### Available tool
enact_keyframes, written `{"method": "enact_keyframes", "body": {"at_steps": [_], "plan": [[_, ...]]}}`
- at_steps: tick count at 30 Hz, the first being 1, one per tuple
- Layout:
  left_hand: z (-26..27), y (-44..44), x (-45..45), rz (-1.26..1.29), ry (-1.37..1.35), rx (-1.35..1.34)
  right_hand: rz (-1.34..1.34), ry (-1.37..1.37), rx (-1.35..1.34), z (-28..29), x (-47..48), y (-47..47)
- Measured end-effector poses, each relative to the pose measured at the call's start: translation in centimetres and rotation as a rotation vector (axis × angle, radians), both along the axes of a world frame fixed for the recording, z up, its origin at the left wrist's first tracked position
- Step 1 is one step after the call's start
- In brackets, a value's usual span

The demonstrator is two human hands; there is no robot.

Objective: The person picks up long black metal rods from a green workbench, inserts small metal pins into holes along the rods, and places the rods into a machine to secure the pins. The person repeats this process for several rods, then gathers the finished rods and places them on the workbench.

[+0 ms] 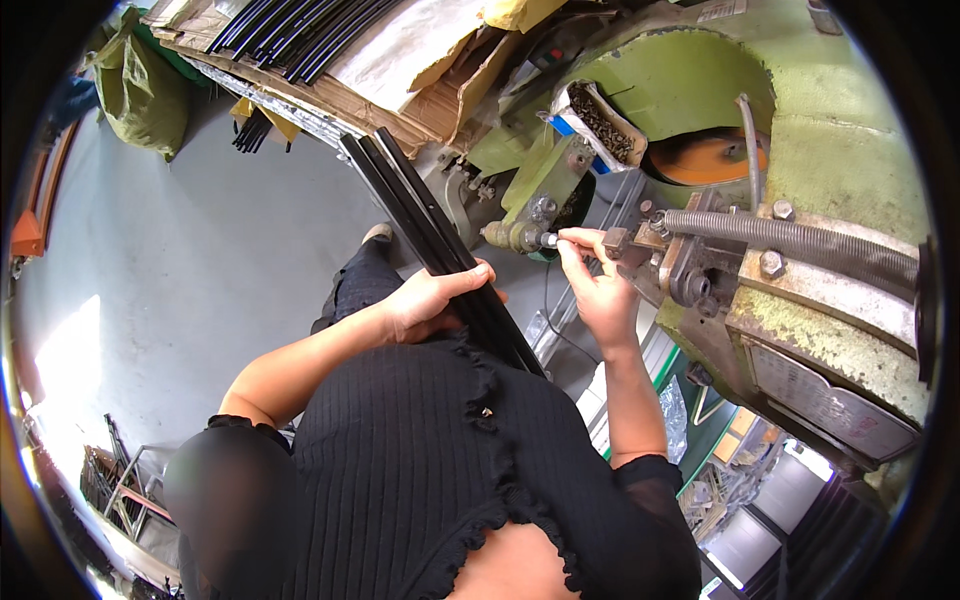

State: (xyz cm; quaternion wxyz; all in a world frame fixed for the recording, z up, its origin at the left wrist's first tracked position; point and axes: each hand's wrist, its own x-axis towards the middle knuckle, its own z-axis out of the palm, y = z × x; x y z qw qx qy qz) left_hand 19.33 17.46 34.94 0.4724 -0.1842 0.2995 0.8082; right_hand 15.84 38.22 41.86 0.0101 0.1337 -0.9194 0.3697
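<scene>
My left hand [431, 300] is wrapped around a bundle of several black tubes [439, 232], which slant across the front of my body. Small holes show along one of the tubes. At the machine, the thumb and forefinger of my right hand [604, 289] come together at the pale tip of a metal lower spindle [517, 236]. Whether a small part is pinched there is hidden by the fingers. Just right of these fingertips juts the metal tooling head [675, 259] of a green press-type machine [817, 165].
An open box of small metal pieces [604, 124] sits beside the orange flywheel [709, 161]. More black tubes [300, 34] lie on a cardboard-covered bench [330, 105]. A ribbed hose [795, 236] crosses the machine. A green woven sack [139, 97] stands far left on the grey floor [202, 247].
</scene>
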Motion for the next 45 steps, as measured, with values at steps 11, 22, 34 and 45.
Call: {"method": "enact_keyframes", "body": {"at_steps": [11,22,34,45], "plan": [[-0.6,-0.1,0.5,-0.006,0.078,0.037,-0.04,0.072,0.465,-14.5,-4.3,5.4],[-0.5,0.3,0.7,0.028,0.062,0.077,-0.211,0.108,0.496,-13.9,-3.1,7.8],[0.5,0.9,0.2,-0.041,0.115,0.027,-0.157,0.003,-0.297,-0.6,0.8,0.0],[0.0,1.6,-0.1,-0.011,0.126,0.141,-0.134,-0.632,-0.229,-2.1,7.8,-0.6]]}}
